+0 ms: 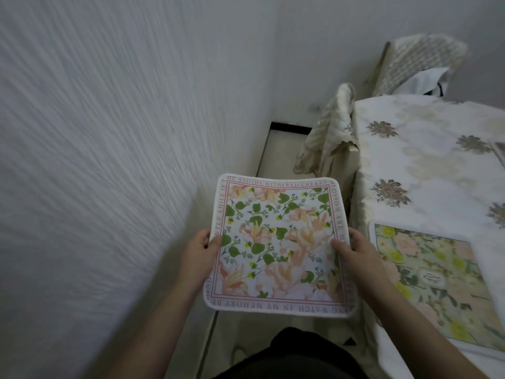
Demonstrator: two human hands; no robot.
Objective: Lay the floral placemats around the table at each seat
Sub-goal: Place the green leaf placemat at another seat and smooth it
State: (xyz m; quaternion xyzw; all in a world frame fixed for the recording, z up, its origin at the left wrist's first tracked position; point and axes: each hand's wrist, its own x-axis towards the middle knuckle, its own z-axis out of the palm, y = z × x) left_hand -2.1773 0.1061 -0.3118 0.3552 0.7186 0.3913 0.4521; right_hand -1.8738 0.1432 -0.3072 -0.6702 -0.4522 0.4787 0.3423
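- A person holds a square floral placemat (278, 244) flat in the air with both hands, at about 6 o'clock in the view, over the floor (281, 149) between the wall (109, 132) and the table (426, 170).
- The left hand (200, 248) grips the mat's left edge, at 9 o'clock from the mat's middle: thumb on the printed face, fingers curled underneath and out of sight.
- The right hand (355, 248) grips the right edge, at 3 o'clock from the mat's middle, in the same way, with the thumb lying on top.
- The held mat shows pink and peach flowers, green leaves and a border of lettering; it touches nothing but the hands.
- A second placemat (434, 285), with yellow and pink flowers, lies flat on the table at 4 o'clock from the held one, near the table's left edge.
- The corner of what may be another mat (500, 153) shows at the frame's right edge, at 2 o'clock; too little is visible to be sure.
- The table is covered by a white cloth with brown flower motifs.
- A chair (330, 129) with a pale cover stands against the table's near side at 1 o'clock; another chair (420, 65) stands beyond it, further toward 1 o'clock.
- The person's dark clothing (289, 356) shows at 6 o'clock, at the bottom edge.
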